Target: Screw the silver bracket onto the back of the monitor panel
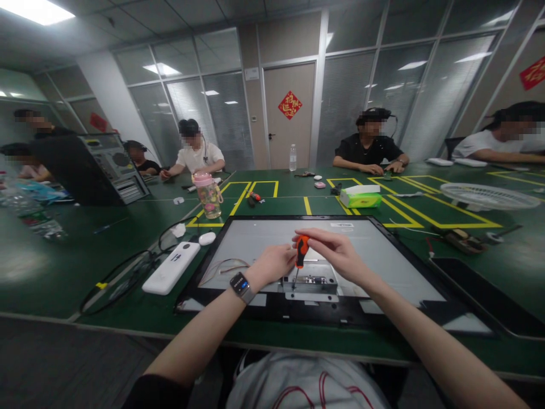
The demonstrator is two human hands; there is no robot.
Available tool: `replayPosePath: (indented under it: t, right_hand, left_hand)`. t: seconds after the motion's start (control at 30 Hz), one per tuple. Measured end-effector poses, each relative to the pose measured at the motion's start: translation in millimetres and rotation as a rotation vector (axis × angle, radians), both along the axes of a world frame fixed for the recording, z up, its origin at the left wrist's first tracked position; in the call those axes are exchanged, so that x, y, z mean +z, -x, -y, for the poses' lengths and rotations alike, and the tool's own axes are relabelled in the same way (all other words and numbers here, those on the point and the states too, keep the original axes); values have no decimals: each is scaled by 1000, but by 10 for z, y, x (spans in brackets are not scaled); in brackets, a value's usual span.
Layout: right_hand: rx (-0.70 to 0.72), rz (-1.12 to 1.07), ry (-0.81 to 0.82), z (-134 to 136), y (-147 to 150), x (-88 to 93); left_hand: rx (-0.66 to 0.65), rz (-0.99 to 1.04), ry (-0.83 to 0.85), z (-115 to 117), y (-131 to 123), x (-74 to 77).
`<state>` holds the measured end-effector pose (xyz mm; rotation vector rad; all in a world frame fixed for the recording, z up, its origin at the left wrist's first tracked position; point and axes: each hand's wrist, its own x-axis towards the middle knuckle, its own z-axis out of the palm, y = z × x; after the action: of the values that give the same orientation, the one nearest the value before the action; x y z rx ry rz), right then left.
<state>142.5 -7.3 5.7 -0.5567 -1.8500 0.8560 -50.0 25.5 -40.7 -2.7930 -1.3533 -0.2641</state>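
Observation:
In front of me lies a flat display panel [255, 233] with a black frame and a grey back. A metal bracket [313, 296] sits on it near the front edge. An orange and black screwdriver [302, 250] stands almost upright, its tip down at the bracket's left part. My right hand [334, 253] is closed on the handle, fingers over its top. My left hand [275, 266], with a watch on its wrist, is curled in close beside the handle; its fingertips are partly hidden behind the screwdriver. Thin wires [225, 266] lie on the panel to the left.
Left of the panel are a white power bank [171, 268], black cables [128, 278] and a pink-lidded bottle [208, 196]. Beyond it stands a tissue pack [361, 197]; on the right lies a black panel [481, 292]. Several people sit around the green table [106, 227].

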Motion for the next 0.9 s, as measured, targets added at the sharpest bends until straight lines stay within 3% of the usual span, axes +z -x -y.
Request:
replayPosePath:
  t: [0.1,0.27,0.47,0.9]
  right_hand:
    - [-19,-79,13,-8,19,-2]
    - [68,-219,194,-54,31,-65]
    - [132,-218,298,-69,20,-102]
    - [212,-213,326,-17,45,-83]
  left_hand:
    - [-2,0,-22,10,0,7]
    - [-7,-23,-37,23,-5,11]
    - [-1,-26,-20,17,-9,6]
    - [11,-50,-14,49,-37,60]
